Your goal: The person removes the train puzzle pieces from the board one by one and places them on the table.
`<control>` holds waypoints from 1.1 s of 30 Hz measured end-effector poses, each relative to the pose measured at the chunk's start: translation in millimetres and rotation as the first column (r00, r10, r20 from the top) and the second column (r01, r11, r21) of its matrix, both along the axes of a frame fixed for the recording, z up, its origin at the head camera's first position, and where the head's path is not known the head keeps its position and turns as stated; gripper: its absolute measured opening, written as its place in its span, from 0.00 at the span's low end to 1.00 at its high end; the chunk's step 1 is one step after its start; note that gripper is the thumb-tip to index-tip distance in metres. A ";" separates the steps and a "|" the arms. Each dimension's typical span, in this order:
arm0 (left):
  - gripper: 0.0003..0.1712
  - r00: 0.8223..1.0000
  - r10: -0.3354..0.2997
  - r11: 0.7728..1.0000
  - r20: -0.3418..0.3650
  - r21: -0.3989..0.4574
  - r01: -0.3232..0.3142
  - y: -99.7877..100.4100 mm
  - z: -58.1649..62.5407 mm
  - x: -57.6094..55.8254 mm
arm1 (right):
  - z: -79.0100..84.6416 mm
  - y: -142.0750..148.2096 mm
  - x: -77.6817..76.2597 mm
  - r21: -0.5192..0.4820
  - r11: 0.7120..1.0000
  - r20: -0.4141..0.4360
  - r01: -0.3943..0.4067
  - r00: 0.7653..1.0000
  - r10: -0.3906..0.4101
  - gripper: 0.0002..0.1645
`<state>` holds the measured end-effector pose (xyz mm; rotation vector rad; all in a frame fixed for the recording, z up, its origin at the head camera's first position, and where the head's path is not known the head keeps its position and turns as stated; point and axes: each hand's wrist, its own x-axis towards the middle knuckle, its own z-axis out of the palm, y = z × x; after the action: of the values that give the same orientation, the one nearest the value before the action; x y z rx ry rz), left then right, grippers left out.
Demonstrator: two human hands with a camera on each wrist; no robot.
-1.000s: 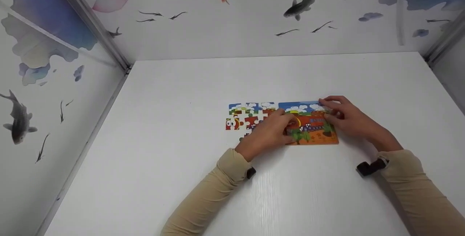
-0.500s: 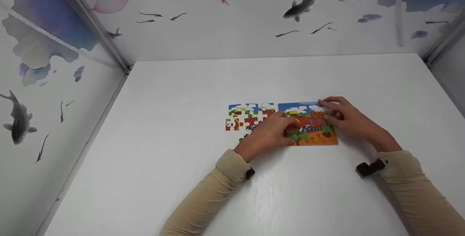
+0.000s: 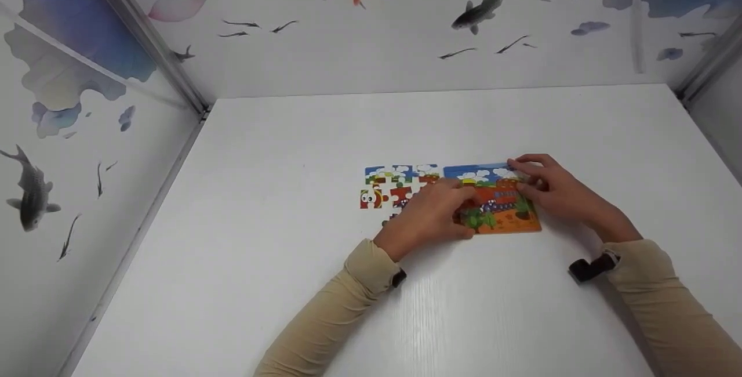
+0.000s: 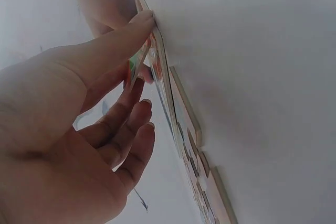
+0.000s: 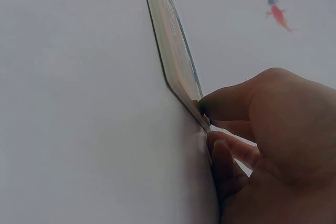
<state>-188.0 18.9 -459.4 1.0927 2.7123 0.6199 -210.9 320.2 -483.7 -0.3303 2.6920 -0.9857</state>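
Observation:
A jigsaw puzzle board [image 3: 504, 214] with a bright picture of blue sky, clouds and orange ground lies flat on the table. My left hand [image 3: 429, 211] reaches over its left part, thumb near the front edge. In the left wrist view, a thin puzzle piece [image 4: 135, 66] stands tilted between the thumb and fingers of that hand, close over the board. At the right edge of the board, my right hand [image 3: 559, 191] holds the rim, with its thumb [image 5: 226, 103] on top and the other fingers beside the edge. The board's lower left corner is hidden.
Several loose puzzle pieces [image 3: 401, 174] lie left of the board, some partly covered by my left hand. White walls [image 3: 377, 46] with painted fish enclose the white table [image 3: 261, 220] at the back and sides.
My left thumb has slid slightly toward the board's front edge. A yellow arc seen earlier beside the left fingertips no longer shows. The right hand stays put.

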 end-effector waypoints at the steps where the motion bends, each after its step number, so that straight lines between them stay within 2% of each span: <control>1: 0.31 1.000 -0.002 1.000 -0.009 0.001 0.002 0.0 0.5 0.1 | 0.1 -0.2 0.0 -0.001 1.000 -0.001 -0.001 1.000 0.001 0.34; 11: 0.28 0.998 -0.030 0.998 -0.061 0.054 0.033 -7.4 7.7 -2.0 | 1.5 -0.8 1.0 0.015 1.000 -0.026 -0.009 1.000 0.009 0.35; 19: 0.28 0.996 -0.025 0.985 -0.080 0.167 0.038 -31.4 22.1 -4.9 | 0.1 -0.6 -0.2 0.012 0.999 -0.050 -0.036 0.998 0.036 0.36; 24: 0.28 0.998 0.015 0.973 -0.068 0.230 0.001 -53.0 24.1 -5.0 | -1.1 -1.0 -0.9 0.017 0.999 -0.034 -0.029 0.999 0.029 0.36; 33: 0.30 0.993 0.114 0.965 -0.043 0.244 -0.100 -93.4 24.5 -2.3 | -1.9 -0.8 -2.2 0.020 1.000 -0.024 -0.015 1.000 0.016 0.36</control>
<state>-190.3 -74.5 -434.9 1.0319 2.8154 0.9727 -213.1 319.4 -485.6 -0.3608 2.7145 -0.9559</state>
